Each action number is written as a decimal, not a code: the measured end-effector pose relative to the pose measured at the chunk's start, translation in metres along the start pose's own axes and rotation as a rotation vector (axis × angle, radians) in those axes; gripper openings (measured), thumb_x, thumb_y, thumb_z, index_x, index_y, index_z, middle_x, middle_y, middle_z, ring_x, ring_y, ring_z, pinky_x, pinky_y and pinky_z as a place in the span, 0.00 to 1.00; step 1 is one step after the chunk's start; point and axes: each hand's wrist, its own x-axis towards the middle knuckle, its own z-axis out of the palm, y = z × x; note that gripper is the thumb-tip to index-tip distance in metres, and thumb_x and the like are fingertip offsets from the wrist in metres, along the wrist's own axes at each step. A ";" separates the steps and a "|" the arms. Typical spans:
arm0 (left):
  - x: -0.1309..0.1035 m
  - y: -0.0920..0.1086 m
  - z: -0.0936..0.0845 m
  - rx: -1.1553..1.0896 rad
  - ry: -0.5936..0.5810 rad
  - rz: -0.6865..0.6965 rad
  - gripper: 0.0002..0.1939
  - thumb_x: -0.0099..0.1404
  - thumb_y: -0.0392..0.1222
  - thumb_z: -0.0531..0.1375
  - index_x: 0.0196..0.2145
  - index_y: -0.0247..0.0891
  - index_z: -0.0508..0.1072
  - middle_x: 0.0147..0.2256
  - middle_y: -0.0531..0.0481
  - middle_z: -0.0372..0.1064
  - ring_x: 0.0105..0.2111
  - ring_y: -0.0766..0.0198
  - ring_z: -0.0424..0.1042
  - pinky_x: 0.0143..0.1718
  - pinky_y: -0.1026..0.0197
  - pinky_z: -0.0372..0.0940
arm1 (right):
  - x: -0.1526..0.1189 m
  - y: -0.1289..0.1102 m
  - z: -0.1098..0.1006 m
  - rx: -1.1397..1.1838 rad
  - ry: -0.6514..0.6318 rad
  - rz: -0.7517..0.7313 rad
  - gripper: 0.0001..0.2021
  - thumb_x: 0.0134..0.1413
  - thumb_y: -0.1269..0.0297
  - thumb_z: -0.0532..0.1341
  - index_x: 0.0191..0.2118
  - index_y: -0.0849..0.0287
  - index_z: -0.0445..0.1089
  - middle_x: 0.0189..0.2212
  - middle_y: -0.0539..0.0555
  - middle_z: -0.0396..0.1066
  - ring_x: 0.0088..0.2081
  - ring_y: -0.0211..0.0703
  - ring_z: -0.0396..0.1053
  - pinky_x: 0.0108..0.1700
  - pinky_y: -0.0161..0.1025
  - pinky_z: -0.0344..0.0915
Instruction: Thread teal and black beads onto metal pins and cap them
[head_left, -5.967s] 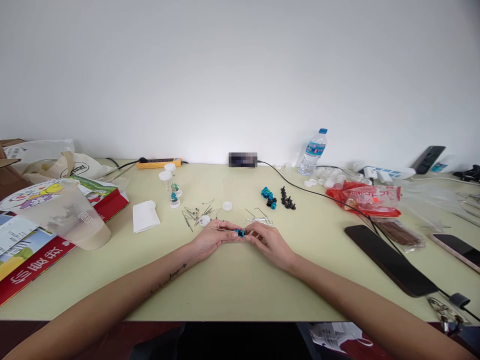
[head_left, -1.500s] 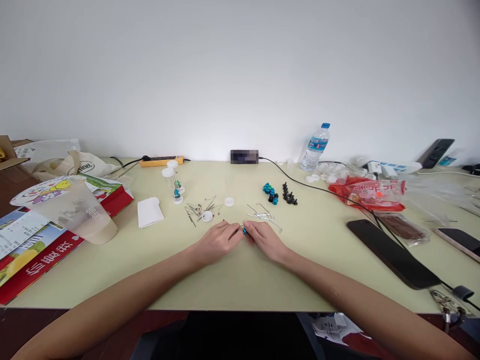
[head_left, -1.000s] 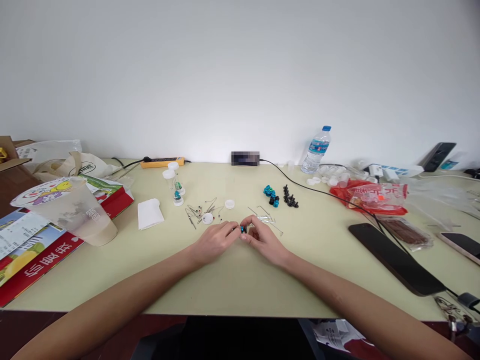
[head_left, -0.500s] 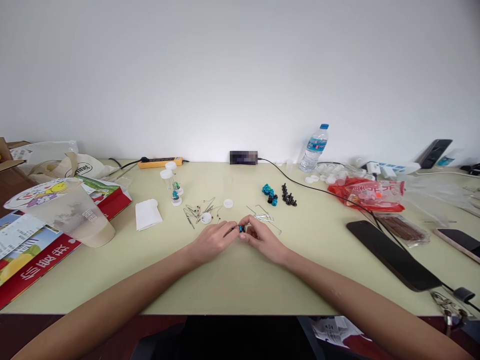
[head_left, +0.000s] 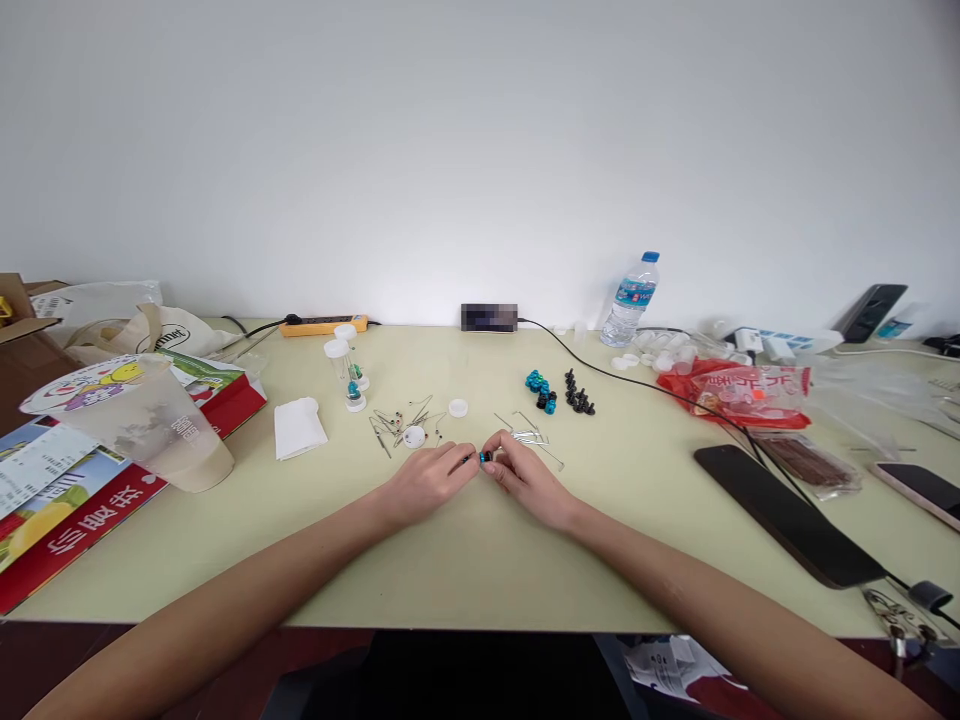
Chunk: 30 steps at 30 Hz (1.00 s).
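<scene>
Between my fingertips, just above the table, is a small black-and-blue part; its exact kind is too small to make out. My left hand pinches its left end and my right hand its right end. Thin bent metal wires lie right behind my right hand. Off the left hand's knuckles are more metal pins and a white round cap. Farther back sit blue-and-black small parts beside a group of black ones. Another white cap lies behind my hands.
Two clear tubes with white lids stand left of centre, near folded white paper. A plastic cup leans at far left. To the right are a black phone, a red plastic bag and a water bottle. A cable crosses the table.
Both hands stay together on the small part, with only a slight shift of the fingers. The whole view has moved a little; the other things lie as before.
</scene>
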 end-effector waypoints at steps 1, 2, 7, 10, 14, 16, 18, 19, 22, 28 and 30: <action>0.000 0.000 0.000 -0.002 0.004 0.001 0.09 0.64 0.29 0.48 0.39 0.33 0.66 0.37 0.44 0.68 0.30 0.66 0.68 0.26 0.65 0.63 | 0.000 0.001 0.000 0.004 0.000 -0.002 0.08 0.60 0.57 0.50 0.38 0.56 0.57 0.22 0.45 0.54 0.24 0.36 0.53 0.26 0.33 0.51; 0.000 -0.001 0.000 -0.002 0.008 0.002 0.09 0.64 0.29 0.48 0.39 0.33 0.66 0.37 0.44 0.68 0.30 0.66 0.68 0.26 0.65 0.63 | 0.000 0.001 0.000 0.007 0.000 -0.002 0.08 0.60 0.57 0.51 0.38 0.56 0.57 0.22 0.45 0.54 0.24 0.36 0.52 0.26 0.33 0.50; 0.001 0.000 0.000 0.032 0.019 0.022 0.08 0.63 0.29 0.49 0.37 0.34 0.66 0.35 0.45 0.68 0.28 0.66 0.66 0.24 0.65 0.61 | 0.002 0.001 -0.003 -0.021 0.019 -0.005 0.13 0.62 0.53 0.48 0.35 0.57 0.60 0.23 0.46 0.58 0.25 0.36 0.56 0.28 0.34 0.53; 0.000 0.000 0.000 0.036 0.010 0.036 0.08 0.63 0.28 0.50 0.37 0.34 0.66 0.35 0.46 0.68 0.28 0.66 0.67 0.24 0.65 0.61 | 0.002 0.000 -0.004 -0.054 -0.001 -0.047 0.20 0.64 0.54 0.43 0.26 0.59 0.59 0.23 0.49 0.60 0.28 0.37 0.58 0.31 0.36 0.55; -0.001 -0.001 0.002 0.013 0.030 -0.005 0.10 0.64 0.30 0.47 0.39 0.34 0.66 0.36 0.44 0.68 0.30 0.65 0.68 0.26 0.64 0.63 | 0.002 0.001 -0.003 -0.045 0.011 -0.019 0.14 0.62 0.54 0.47 0.32 0.57 0.59 0.22 0.46 0.57 0.25 0.36 0.55 0.28 0.34 0.53; -0.002 -0.002 0.003 -0.002 0.038 -0.021 0.11 0.65 0.30 0.46 0.40 0.34 0.66 0.37 0.43 0.69 0.32 0.64 0.69 0.28 0.64 0.64 | 0.001 0.002 -0.001 -0.015 0.019 0.003 0.11 0.61 0.54 0.49 0.37 0.56 0.58 0.21 0.44 0.53 0.23 0.35 0.52 0.25 0.33 0.50; -0.001 -0.003 0.002 -0.006 0.040 -0.022 0.11 0.64 0.30 0.46 0.40 0.33 0.66 0.37 0.43 0.69 0.33 0.63 0.69 0.28 0.64 0.65 | 0.001 0.002 0.000 0.016 0.010 0.004 0.10 0.60 0.54 0.51 0.39 0.55 0.57 0.20 0.44 0.51 0.22 0.35 0.50 0.24 0.33 0.49; -0.001 -0.003 0.002 -0.006 0.040 -0.019 0.11 0.64 0.30 0.46 0.40 0.33 0.66 0.37 0.43 0.69 0.33 0.63 0.69 0.28 0.64 0.65 | 0.001 0.002 0.000 0.025 0.004 0.001 0.10 0.59 0.54 0.51 0.39 0.56 0.57 0.21 0.44 0.51 0.22 0.35 0.50 0.24 0.33 0.48; 0.000 -0.001 0.001 0.001 0.038 -0.004 0.10 0.64 0.30 0.47 0.39 0.34 0.66 0.36 0.44 0.69 0.31 0.65 0.69 0.26 0.65 0.63 | 0.001 0.001 -0.001 -0.003 0.017 -0.005 0.12 0.60 0.52 0.49 0.39 0.56 0.58 0.21 0.45 0.54 0.23 0.36 0.52 0.25 0.33 0.51; 0.000 0.000 0.000 0.040 0.013 0.024 0.09 0.63 0.29 0.49 0.39 0.34 0.66 0.35 0.45 0.69 0.27 0.67 0.66 0.23 0.65 0.59 | 0.003 0.002 -0.003 -0.078 0.016 -0.038 0.18 0.64 0.54 0.43 0.28 0.58 0.59 0.22 0.48 0.57 0.26 0.37 0.57 0.30 0.35 0.54; -0.001 -0.001 0.000 0.027 0.013 0.013 0.09 0.64 0.28 0.49 0.39 0.34 0.66 0.36 0.45 0.69 0.29 0.66 0.67 0.24 0.65 0.61 | 0.002 0.003 -0.002 -0.068 0.023 -0.021 0.13 0.63 0.56 0.46 0.32 0.57 0.59 0.22 0.46 0.57 0.25 0.36 0.55 0.28 0.34 0.52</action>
